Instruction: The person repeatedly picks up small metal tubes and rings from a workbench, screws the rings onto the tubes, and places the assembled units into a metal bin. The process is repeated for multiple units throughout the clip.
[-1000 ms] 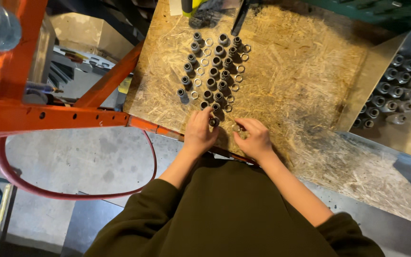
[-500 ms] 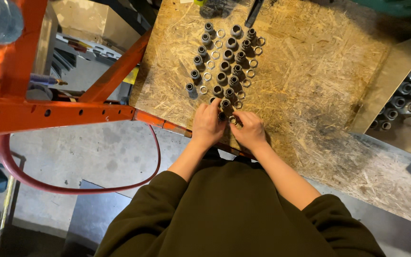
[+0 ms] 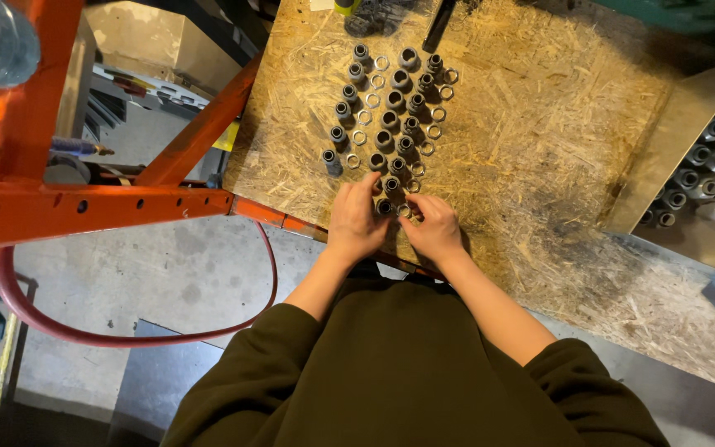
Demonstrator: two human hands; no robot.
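Pinching with both hands, I am closing my left hand (image 3: 356,222) and right hand (image 3: 434,228) fingertips on a small grey fitting (image 3: 385,207) at the near end of the rows of fittings (image 3: 391,116) and rings (image 3: 434,131), on the chipboard bench (image 3: 539,124).

The person is wearing a dark olive-green sweatshirt (image 3: 415,372) of soft, plain fabric. Its long sleeves are sitting pushed up near the elbows, leaving the forearms bare. The left hand (image 3: 356,222) and right hand (image 3: 434,230) are wearing no gloves or rings.
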